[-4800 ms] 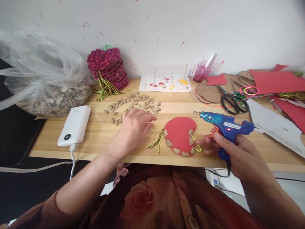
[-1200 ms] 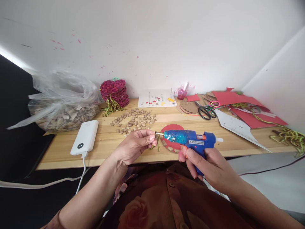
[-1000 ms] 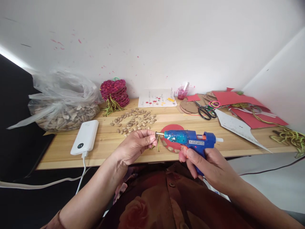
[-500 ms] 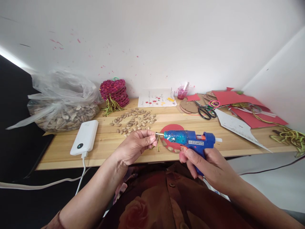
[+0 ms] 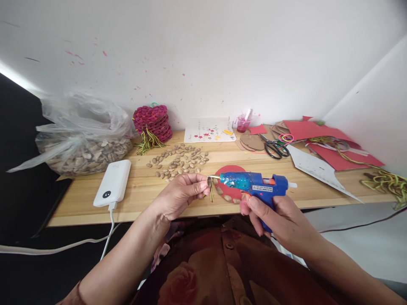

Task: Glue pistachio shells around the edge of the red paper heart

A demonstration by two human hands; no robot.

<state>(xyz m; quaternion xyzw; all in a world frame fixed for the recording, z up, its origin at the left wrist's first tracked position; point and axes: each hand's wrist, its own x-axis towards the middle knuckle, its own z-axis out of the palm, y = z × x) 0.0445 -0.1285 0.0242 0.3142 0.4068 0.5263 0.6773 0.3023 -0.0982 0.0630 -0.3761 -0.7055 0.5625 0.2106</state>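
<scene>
In my right hand [image 5: 270,214] is a blue hot glue gun [image 5: 248,183], its metal nozzle aimed left and a white glue stick poking out at the back. A small brown nutshell [image 5: 209,182] is pinched between the thumb and fingers of my left hand [image 5: 182,192], and the nozzle tip appears to be at its upper edge. Most of that shell is hidden by the fingers. Behind the gun lies a red disc [image 5: 233,169] with several nutshells along its lower edge. Yellow-green threads [image 5: 212,194] hang just below the nozzle, beside the disc.
Loose nutshells [image 5: 178,163] are scattered left of the disc. A clear bag of shells [image 5: 85,148], a white power bank [image 5: 112,184] and a purple woven piece [image 5: 154,123] stand on the left. Scissors [image 5: 276,149], red sheets [image 5: 321,131] and yarn [image 5: 384,184] lie on the right.
The glue gun has shifted slightly right and its nozzle has risen a little at the shell. My left hand has barely moved.
</scene>
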